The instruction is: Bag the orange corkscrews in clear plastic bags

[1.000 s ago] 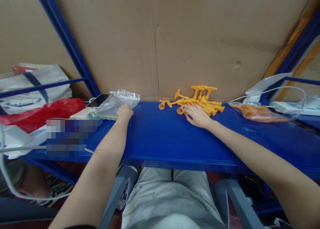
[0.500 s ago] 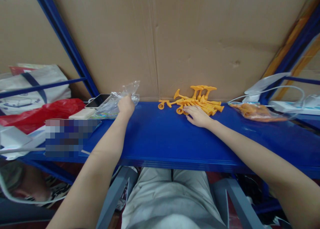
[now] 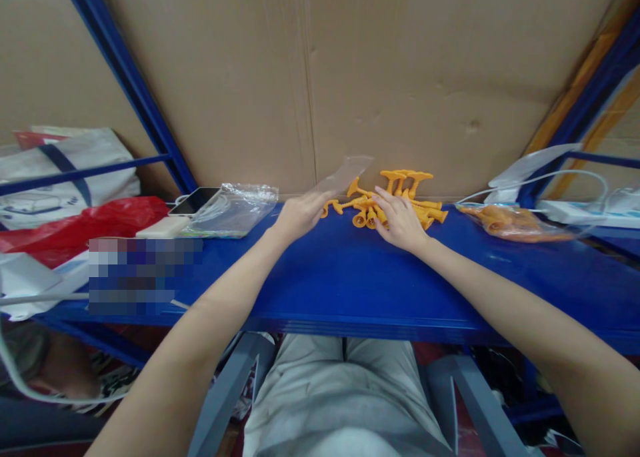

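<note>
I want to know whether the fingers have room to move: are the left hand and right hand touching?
Apart. The head view shows a plain gap between the left hand and the right hand, with orange pieces visible in it.

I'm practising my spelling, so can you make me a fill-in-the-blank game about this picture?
1. The hand gripping the clear plastic bag is the person's own ____ one.
2. Near the right hand, the yellow pieces lie on a tabletop coloured ____.
3. The crumpled bag at the far left is coloured ____.
4. The brown wall behind everything is made of ____.

Missing words: left; blue; red; cardboard.
</note>
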The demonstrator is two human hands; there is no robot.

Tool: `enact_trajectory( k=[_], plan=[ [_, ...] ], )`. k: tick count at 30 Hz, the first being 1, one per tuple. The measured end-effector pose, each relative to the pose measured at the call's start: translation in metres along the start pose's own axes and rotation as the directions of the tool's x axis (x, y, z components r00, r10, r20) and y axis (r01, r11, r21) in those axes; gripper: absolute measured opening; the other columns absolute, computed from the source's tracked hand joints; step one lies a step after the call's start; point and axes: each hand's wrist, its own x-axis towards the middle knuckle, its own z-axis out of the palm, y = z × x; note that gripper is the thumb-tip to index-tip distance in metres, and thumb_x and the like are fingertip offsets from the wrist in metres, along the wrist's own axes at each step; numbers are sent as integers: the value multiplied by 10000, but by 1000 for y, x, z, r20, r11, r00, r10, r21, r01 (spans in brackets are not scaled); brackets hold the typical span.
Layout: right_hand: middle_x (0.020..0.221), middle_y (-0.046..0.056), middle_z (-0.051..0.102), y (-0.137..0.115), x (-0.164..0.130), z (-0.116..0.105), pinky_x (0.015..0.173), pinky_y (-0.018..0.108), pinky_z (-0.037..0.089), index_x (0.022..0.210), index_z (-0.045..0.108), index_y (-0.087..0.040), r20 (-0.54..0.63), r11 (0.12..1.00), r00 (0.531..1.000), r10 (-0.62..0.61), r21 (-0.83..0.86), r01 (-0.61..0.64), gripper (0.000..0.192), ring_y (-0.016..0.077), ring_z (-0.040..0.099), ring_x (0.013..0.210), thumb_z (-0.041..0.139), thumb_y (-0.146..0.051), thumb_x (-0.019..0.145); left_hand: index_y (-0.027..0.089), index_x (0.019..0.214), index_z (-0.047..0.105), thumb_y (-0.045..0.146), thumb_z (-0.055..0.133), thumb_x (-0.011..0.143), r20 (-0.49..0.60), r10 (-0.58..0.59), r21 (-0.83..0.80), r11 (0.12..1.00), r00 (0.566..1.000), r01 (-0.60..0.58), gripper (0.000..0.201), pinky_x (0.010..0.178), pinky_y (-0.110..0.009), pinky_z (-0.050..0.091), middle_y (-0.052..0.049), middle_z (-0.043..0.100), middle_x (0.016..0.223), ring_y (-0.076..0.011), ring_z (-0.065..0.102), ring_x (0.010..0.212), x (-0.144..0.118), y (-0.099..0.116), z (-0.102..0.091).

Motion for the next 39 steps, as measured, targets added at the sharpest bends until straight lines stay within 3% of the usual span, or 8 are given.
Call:
enact_trajectory(
  k=[4, 9, 14, 19, 26, 39],
  plan=[
    [1535, 136, 420, -2, 1, -6, 1145, 603, 203, 1471, 419, -228, -29, 999, 999, -16, -53, 15, 537, 316, 377, 1412, 443, -316, 942, 237, 1336, 557, 120, 402, 915, 100, 210, 7, 977, 973, -212, 464, 890, -297, 543, -80, 689, 1247, -183, 668, 1092, -1, 14, 20],
    [1436, 85, 550, -3, 3, -1, 1155, 626, 131, 1425, 490, -292, 56, 994, 993, -103, -30, 105, 484, 300, 429, 1365, 459, -263, 943, 212, 1363, 536, 116, 358, 940, 120, 338, 34, 938, 933, -345, 468, 810, -269, 560, -99, 721, 1159, -171, 695, 1005, -1, 22, 27],
    [1143, 87, 711, 0, 4, 0, 1147, 605, 140, 1196, 663, -258, 59, 994, 993, -104, -13, 105, 349, 262, 587, 1128, 390, -239, 979, 211, 1328, 560, 143, 360, 951, 72, 316, 21, 948, 946, -318, 432, 792, -254, 561, -87, 740, 1096, -157, 706, 945, -1, 23, 24],
    [981, 63, 729, 4, 4, -2, 1121, 546, 207, 990, 712, -248, 37, 994, 994, -102, -39, 104, 350, 228, 601, 1010, 364, -216, 985, 200, 1281, 586, 113, 379, 923, 62, 288, 42, 956, 956, -291, 422, 787, -272, 566, -96, 741, 1102, -168, 711, 932, -1, 19, 25],
    [958, 61, 744, 8, 4, 1, 1083, 513, 238, 1023, 731, -232, 19, 987, 990, -143, -72, 144, 340, 221, 585, 957, 407, -162, 950, 188, 1290, 567, 24, 382, 839, 59, 344, 126, 929, 937, -349, 514, 774, -293, 577, -88, 740, 1120, -171, 716, 923, -1, 12, 30],
    [939, 81, 737, 10, 3, 2, 1049, 511, 248, 948, 743, -207, 41, 980, 985, -170, -102, 173, 341, 231, 574, 937, 405, -166, 948, 199, 1313, 557, -4, 395, 797, 97, 337, 139, 927, 937, -348, 578, 766, -273, 570, -77, 734, 1137, -162, 703, 954, 1, 10, 29]
  ],
)
